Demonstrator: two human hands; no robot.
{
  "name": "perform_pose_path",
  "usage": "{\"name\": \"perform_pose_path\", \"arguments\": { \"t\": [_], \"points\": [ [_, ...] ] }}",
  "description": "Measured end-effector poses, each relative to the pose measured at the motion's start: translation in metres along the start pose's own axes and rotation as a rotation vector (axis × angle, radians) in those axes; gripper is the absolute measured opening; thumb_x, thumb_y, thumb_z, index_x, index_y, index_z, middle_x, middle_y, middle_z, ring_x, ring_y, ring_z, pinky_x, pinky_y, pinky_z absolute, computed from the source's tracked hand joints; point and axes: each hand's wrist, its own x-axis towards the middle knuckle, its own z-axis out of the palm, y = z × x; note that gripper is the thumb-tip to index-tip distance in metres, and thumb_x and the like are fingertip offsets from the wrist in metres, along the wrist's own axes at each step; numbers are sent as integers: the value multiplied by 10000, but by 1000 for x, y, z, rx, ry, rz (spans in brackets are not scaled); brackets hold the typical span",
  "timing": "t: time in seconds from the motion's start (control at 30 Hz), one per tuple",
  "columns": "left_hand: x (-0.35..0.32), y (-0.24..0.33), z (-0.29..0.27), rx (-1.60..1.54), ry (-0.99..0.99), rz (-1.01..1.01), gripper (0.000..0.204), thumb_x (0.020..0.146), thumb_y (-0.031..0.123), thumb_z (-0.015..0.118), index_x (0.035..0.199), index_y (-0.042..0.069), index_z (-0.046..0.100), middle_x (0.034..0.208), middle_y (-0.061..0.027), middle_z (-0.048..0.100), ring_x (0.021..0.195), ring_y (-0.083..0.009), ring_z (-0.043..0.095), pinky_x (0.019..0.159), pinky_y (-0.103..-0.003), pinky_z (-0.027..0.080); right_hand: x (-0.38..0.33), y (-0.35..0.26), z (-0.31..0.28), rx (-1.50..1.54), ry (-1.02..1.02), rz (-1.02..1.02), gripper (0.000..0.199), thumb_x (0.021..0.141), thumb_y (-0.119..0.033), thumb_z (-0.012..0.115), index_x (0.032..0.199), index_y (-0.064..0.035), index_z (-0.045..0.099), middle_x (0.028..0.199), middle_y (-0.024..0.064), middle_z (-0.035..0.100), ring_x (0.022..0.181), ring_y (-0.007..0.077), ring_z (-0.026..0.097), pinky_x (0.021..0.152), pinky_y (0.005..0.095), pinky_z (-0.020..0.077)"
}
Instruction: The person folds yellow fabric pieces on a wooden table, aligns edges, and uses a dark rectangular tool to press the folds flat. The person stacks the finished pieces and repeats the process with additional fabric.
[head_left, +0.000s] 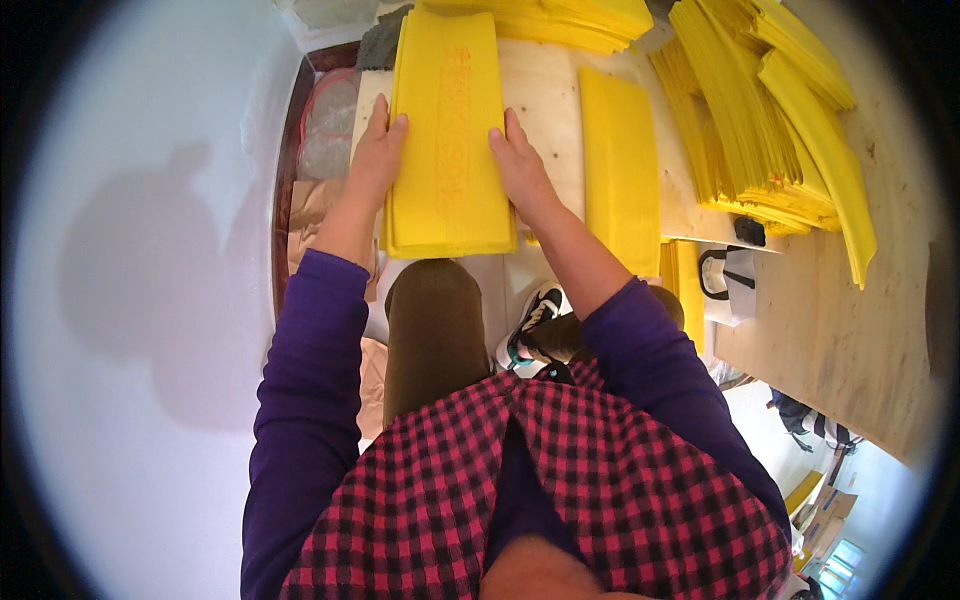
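A thick stack of long yellow paper sheets [450, 140] with faint red printing down its middle stands in front of me, its near end sticking out past the table edge. My left hand [378, 155] presses along its left side, thumb up against the edge. On the right side my right hand [522, 165] does the same, so the stack is squeezed between both palms. The fingers beneath and behind the paper are partly hidden.
Right of the stack, another yellow paper pile [620, 165] lies on the pale wooden table [548, 95]. Large fanned piles of yellow paper [740, 110] rise at the far right, near a small black block [749, 231]. A white wall [150, 300] runs along my left; a clear plastic bag [330, 125] sits beside the table.
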Motion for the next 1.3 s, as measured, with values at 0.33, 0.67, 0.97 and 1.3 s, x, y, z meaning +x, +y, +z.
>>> {"name": "perform_pose_path", "arguments": {
  "t": [0.33,0.67,0.97,1.3],
  "points": [
    [-68,11,-21,-144,2,-124,562,988,315,386,1430,1,235,1474,-154,269,1350,-229,287,1090,-325,236,-20,16,-11,127,15,-28,774,933,-463,444,1430,47,139,1431,290,269,1347,311,281,1077,322,240],
    [-128,-40,-32,-393,156,18,435,994,241,371,1351,-7,386,1380,-138,415,1302,-232,364,1070,-351,280,-80,-13,-13,-756,15,-639,771,764,-369,683,1366,-30,340,1448,240,248,1345,353,254,1081,440,231],
    [-142,-54,-24,-494,232,-4,286,922,113,524,1193,30,561,1167,-67,583,1072,-141,518,932,-278,395,-99,-38,44,-1064,-250,-910,803,636,-278,781,1331,-111,415,1400,135,363,1247,343,377,1016,444,323],
    [-145,-48,-21,-331,223,108,268,894,97,544,1143,10,593,1038,-63,622,927,-129,563,826,-263,445,-82,-36,61,-1210,-274,-900,621,743,-165,672,1314,-115,435,1351,157,437,1192,327,462,977,391,393]
  ]
}}
